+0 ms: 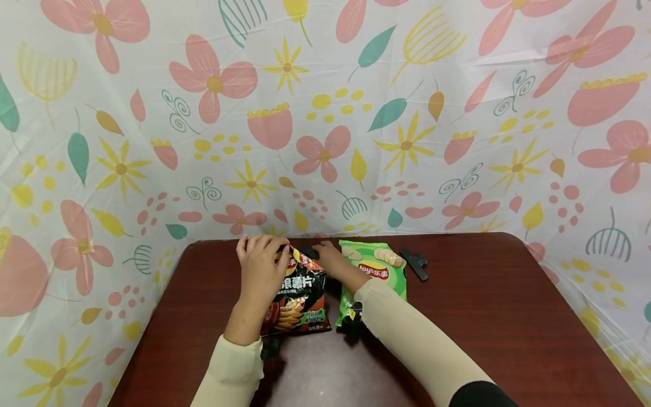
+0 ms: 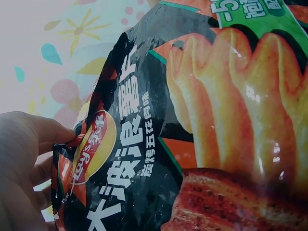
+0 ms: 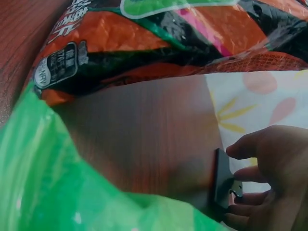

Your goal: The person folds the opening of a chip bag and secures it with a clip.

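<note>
My left hand (image 1: 260, 272) pinches the top edge of a black bag of chips (image 1: 302, 288), which leans up off the table. In the left wrist view, the thumb and fingers sit at the corner of this bag (image 2: 144, 120), beside its red and yellow logo. My right hand (image 1: 337, 263) grips a black bag clip (image 1: 308, 252) near the bag's top right. Seen from the right wrist, that clip (image 3: 220, 180) lies along the fingertips, apart from the black bag; part of it is hidden by the fingers.
A green bag of chips (image 1: 376, 271) lies just right of the black bag, partly under my right forearm. Beyond it is a second black clip (image 1: 416, 264) on the brown table (image 1: 483, 316). A flower-patterned cloth (image 1: 325, 113) hangs behind the table's back edge.
</note>
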Demonstrator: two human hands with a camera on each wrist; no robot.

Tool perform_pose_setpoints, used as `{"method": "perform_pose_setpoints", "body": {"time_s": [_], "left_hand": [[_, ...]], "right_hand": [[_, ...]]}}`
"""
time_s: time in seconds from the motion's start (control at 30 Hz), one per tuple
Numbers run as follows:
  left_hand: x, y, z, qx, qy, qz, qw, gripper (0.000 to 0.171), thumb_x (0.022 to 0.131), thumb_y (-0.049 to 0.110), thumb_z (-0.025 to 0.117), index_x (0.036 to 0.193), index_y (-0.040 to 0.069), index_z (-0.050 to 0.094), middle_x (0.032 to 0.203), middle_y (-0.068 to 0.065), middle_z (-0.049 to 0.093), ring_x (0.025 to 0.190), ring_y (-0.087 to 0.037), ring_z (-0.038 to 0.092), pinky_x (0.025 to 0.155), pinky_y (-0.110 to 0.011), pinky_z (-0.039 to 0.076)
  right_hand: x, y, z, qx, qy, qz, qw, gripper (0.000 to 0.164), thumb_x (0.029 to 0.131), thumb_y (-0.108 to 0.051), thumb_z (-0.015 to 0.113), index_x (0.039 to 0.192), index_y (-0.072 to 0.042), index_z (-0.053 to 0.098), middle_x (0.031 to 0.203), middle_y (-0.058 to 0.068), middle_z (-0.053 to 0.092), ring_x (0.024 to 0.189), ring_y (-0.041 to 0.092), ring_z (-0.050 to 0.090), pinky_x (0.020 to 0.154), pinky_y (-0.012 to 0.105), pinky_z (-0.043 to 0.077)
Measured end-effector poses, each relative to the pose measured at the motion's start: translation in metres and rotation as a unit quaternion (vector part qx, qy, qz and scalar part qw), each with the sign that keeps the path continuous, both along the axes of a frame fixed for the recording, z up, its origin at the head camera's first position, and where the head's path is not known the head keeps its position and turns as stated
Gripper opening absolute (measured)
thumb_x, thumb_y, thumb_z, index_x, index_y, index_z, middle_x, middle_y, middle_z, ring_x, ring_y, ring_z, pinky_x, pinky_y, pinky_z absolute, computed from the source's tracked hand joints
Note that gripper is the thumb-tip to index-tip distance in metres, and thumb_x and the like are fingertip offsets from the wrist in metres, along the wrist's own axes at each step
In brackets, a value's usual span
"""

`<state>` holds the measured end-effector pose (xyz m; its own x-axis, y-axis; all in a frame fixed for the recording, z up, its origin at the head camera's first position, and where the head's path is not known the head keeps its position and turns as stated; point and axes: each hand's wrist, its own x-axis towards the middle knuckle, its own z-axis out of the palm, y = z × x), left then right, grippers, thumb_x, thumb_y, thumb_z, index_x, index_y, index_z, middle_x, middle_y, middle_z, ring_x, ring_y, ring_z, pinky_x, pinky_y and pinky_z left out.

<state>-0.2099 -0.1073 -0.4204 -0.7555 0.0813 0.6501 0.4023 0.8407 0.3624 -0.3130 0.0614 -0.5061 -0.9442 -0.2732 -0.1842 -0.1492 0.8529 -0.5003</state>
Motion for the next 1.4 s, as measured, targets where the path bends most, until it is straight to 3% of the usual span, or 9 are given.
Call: {"method": "perform_pose_setpoints", "body": {"time_s": [0.43, 0.67, 0.87, 1.23, 1.4], "left_hand": [[0.001, -0.003, -0.001, 0.007, -0.004, 0.001, 1.0, 0.008, 0.095, 0.016, 0.071, 0.101, 0.014, 0.076, 0.1, -0.006, 0.071, 0.105, -0.032, 0.059, 0.118, -0.064, 0.021], [0.002, -0.003, -0.001, 0.009, -0.005, 0.001, 0.9999, 0.008, 0.095, 0.016, 0.071, 0.101, 0.014, 0.076, 0.101, -0.006, 0.072, 0.105, -0.032, 0.059, 0.118, -0.064, 0.021], [0.003, -0.003, -0.001, 0.009, -0.001, 0.001, 1.0, 0.008, 0.095, 0.017, 0.072, 0.101, 0.014, 0.076, 0.101, -0.006, 0.072, 0.105, -0.032, 0.059, 0.118, -0.063, 0.021], [0.006, -0.003, -0.001, 0.012, -0.004, 0.001, 0.9999, 0.008, 0.095, 0.015, 0.072, 0.1, 0.013, 0.077, 0.101, -0.007, 0.071, 0.105, -0.032, 0.059, 0.118, -0.063, 0.022], [0.005, -0.003, 0.001, 0.013, -0.003, 0.002, 0.9999, 0.007, 0.094, 0.015, 0.072, 0.1, 0.012, 0.077, 0.1, -0.007, 0.071, 0.105, -0.032, 0.059, 0.118, -0.063, 0.021]], "right_hand": [[0.004, -0.003, 0.006, 0.012, 0.016, 0.011, 1.0, 0.039, 0.103, -0.018, 0.06, 0.139, -0.005, 0.06, 0.133, 0.015, 0.059, 0.121, 0.028, 0.056, 0.097, 0.041, 0.051], [0.008, 0.001, 0.01, -0.021, 0.039, 0.018, 0.999, 0.032, 0.099, -0.012, 0.064, 0.13, -0.004, 0.067, 0.128, 0.017, 0.059, 0.109, 0.029, 0.062, 0.093, 0.041, 0.052], [0.007, 0.006, 0.006, -0.035, 0.07, 0.03, 0.996, 0.028, 0.099, -0.011, 0.063, 0.125, -0.005, 0.07, 0.127, 0.017, 0.062, 0.114, 0.031, 0.061, 0.097, 0.044, 0.051], [0.01, 0.01, 0.005, -0.046, 0.105, -0.005, 0.993, 0.016, 0.1, -0.017, 0.064, 0.11, -0.013, 0.076, 0.119, 0.008, 0.071, 0.112, 0.027, 0.066, 0.098, 0.044, 0.053], [0.011, 0.01, 0.006, -0.074, 0.131, 0.002, 0.989, 0.018, 0.099, -0.01, 0.063, 0.111, -0.013, 0.075, 0.127, 0.01, 0.068, 0.12, 0.03, 0.063, 0.102, 0.046, 0.052]]}}
